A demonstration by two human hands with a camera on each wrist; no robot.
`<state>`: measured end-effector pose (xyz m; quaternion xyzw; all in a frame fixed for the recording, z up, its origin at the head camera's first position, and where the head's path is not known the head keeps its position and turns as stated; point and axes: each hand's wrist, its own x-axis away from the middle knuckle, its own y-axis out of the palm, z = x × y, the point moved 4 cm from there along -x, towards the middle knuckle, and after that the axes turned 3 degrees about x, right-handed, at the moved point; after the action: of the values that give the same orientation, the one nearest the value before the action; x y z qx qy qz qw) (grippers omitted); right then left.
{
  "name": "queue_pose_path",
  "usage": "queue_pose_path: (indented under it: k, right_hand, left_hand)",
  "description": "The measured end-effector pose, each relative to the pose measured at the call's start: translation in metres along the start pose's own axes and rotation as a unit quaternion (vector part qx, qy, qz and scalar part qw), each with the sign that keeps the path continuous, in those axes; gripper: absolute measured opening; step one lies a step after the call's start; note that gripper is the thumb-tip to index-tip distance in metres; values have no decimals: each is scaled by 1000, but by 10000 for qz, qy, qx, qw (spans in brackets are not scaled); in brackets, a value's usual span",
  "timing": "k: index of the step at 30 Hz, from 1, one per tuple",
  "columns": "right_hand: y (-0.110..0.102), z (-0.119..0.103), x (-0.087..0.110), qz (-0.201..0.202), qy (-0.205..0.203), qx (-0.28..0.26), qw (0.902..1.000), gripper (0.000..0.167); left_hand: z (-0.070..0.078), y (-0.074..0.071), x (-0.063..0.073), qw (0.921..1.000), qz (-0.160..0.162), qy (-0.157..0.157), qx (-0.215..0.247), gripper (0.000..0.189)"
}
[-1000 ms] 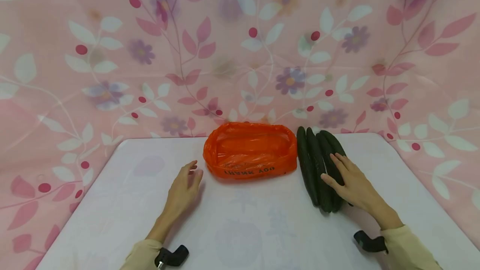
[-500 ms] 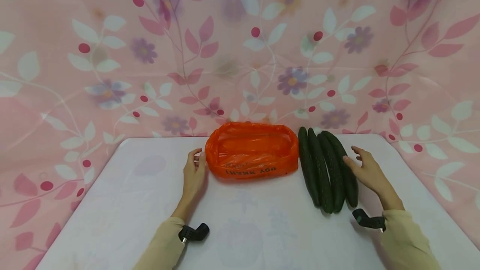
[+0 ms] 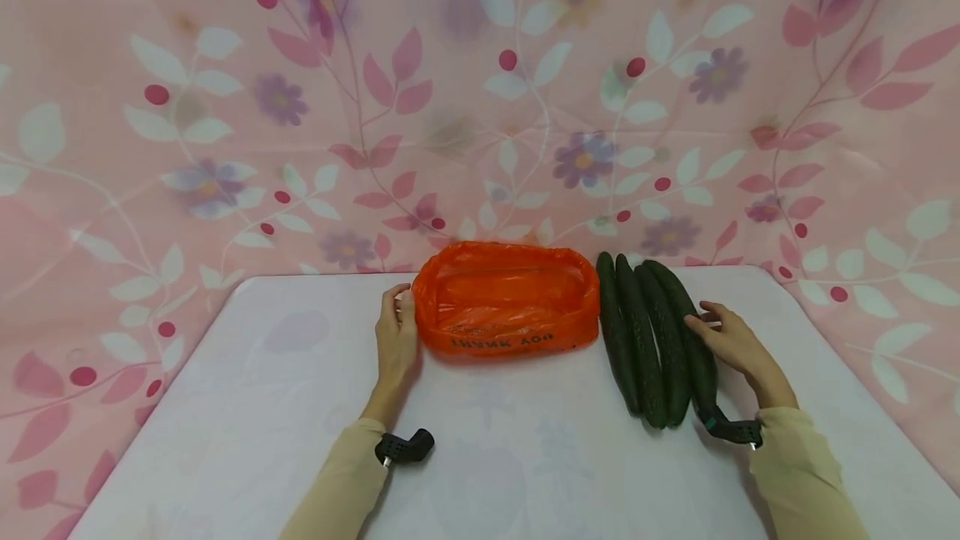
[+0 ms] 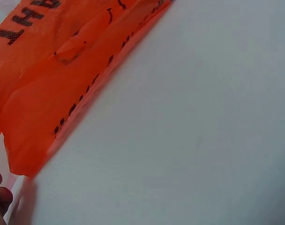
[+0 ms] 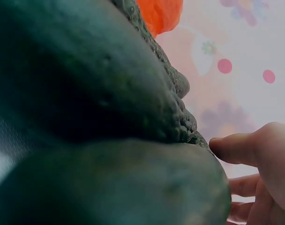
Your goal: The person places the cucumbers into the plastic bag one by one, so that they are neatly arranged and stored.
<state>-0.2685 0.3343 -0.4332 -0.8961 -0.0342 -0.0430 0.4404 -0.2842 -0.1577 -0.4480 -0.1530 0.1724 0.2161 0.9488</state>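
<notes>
An orange plastic bag [image 3: 517,343] with dark printed lettering sits with its mouth spread at the back of the table. My left hand [image 3: 397,340] is at the bag's left end, fingers loosely bent; in the left wrist view its fingertips [image 4: 3,194] show beside the bag's corner, and contact is hard to tell. Several long dark green cucumbers [image 3: 643,348] lie side by side just right of the bag. My right hand [image 3: 738,346] is at the outermost cucumber, its thumb [image 5: 233,147] at the cucumber's side and the other fingers [image 5: 245,186] loosely bent beyond it.
A white-covered table [image 3: 495,457] carries everything. Behind it hangs a pink floral cloth [image 3: 480,107], close to the table's back edge. Black wrist cameras [image 3: 405,446] are strapped at both sleeves.
My left hand has moved forward and right to the bag's end. The right hand has gone from above the cucumbers to their right side, and the cucumbers now lie slightly more spread.
</notes>
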Motion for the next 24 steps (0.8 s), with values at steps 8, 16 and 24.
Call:
queue_pose_path:
  k: [8, 16, 24]
  right_hand:
    - [5, -4, -3, -151, -108, 129, 9997, 74]
    - [8, -3, -5, 4, 138, 285, 9995, 78]
    - [7, 2, -6, 275, 272, 432, 9983, 77]
  left_hand:
    - [-7, -5, 0, 9998, -136, -42, 137, 36]
    - [-12, -2, -1, 9986, -427, -53, 317, 35]
    - [-13, 0, -2, 9965, -653, -133, 500, 39]
